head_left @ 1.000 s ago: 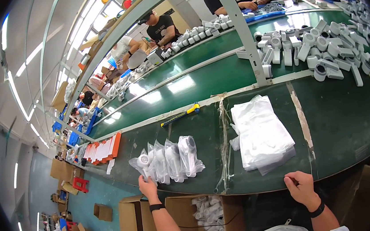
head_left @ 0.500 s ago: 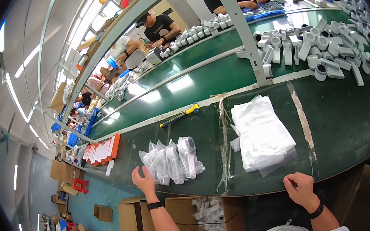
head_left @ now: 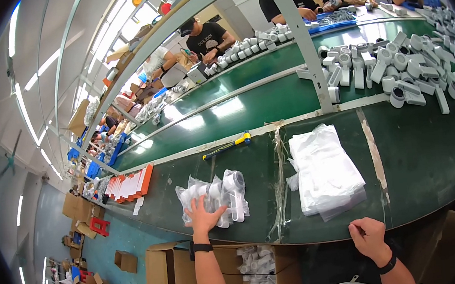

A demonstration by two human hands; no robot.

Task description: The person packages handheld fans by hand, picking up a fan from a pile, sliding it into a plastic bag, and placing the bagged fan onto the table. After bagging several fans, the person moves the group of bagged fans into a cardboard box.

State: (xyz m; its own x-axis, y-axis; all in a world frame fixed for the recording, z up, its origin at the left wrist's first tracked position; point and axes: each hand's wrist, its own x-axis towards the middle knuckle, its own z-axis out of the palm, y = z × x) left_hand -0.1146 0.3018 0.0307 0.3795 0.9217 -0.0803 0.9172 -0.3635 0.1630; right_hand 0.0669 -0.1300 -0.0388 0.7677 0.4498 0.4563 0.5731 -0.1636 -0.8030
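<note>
A row of several white handheld devices with round heads, each in a clear plastic bag (head_left: 234,190), lies on the dark green bench (head_left: 257,226). My left hand (head_left: 206,216) is over the left part of this row, fingers spread and touching the bags; it grips none of them. By the bench's front edge, my right hand (head_left: 370,235) is curled into a loose fist, with nothing seen in it. A stack of clear and white plastic bags (head_left: 326,168) lies flat between the two hands, farther back.
A yellow and black hammer (head_left: 228,145) lies behind the row. Orange-edged white cards (head_left: 130,184) stand at the left. Loose grey-white devices (head_left: 409,67) are heaped far right. A metal post (head_left: 307,57) rises behind the bags. Below the edge, a cardboard box (head_left: 286,270) holds more devices.
My left hand has moved right from beside the bagged row onto it, and its fingers have spread. My right hand has stayed nearly in place. The view has shifted slightly.
</note>
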